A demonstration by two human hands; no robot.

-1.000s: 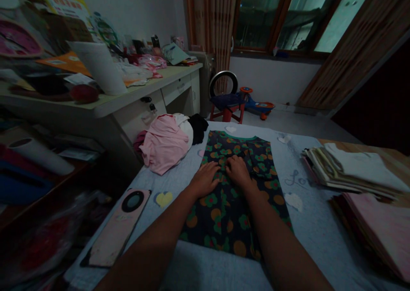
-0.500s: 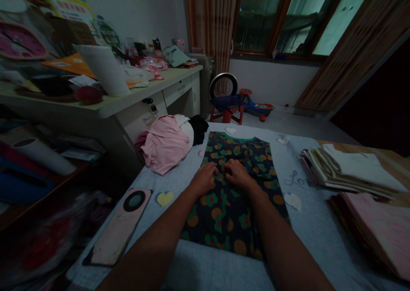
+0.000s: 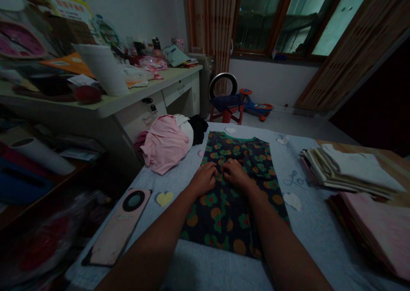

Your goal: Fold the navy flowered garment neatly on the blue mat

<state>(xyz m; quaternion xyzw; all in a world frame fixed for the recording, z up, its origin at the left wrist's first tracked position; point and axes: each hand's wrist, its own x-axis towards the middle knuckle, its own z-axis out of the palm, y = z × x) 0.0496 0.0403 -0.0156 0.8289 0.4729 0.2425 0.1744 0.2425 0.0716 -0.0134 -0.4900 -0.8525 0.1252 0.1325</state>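
A dark garment (image 3: 221, 214) with green flowers and orange dots lies spread on the light blue bed cover (image 3: 192, 265), its green neckline at the far end. My left hand (image 3: 206, 177) rests on the garment's left part, fingers curled down onto the cloth. Close beside it, my right hand (image 3: 236, 173) touches the middle of the garment, its fingers bent too. Whether either hand pinches the fabric is too dark and small to tell. The two hands are slightly apart.
Left of the garment lie a crumpled pink cloth (image 3: 166, 143), a black cloth (image 3: 199, 128) and a pink phone-shaped case (image 3: 120, 227). Two folded stacks, one white-topped (image 3: 361, 169) and one pink-topped (image 3: 384, 227), sit at the right. A cluttered desk (image 3: 144, 95) stands at the left.
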